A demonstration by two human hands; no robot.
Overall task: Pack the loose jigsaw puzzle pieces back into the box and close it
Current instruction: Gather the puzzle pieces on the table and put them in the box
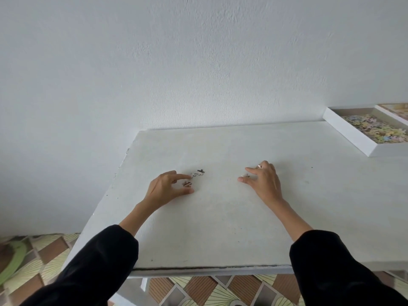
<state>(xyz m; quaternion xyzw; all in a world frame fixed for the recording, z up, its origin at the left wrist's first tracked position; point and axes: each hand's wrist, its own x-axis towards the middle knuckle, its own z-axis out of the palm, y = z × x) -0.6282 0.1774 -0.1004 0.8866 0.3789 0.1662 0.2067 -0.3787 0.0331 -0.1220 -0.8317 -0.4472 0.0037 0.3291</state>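
Observation:
A few loose puzzle pieces lie on the white table (pixel 220 217). One piece (pixel 198 172) sits just past my left index fingertip, another piece (pixel 187 184) lies between that finger and thumb. My left hand (pixel 167 186) is spread over them, fingers apart. My right hand (pixel 263 180) is spread too, with a small piece (pixel 245 175) between thumb and index finger and another piece (pixel 259 166) by the index finger. The open white box (pixel 344 131) at the far right holds several pastel pieces (pixel 375 130).
The box lid (pixel 395 110) rests beside the box at the right edge, against the wall. The table's front edge runs near my black sleeves. Patterned floor tiles show below and to the left.

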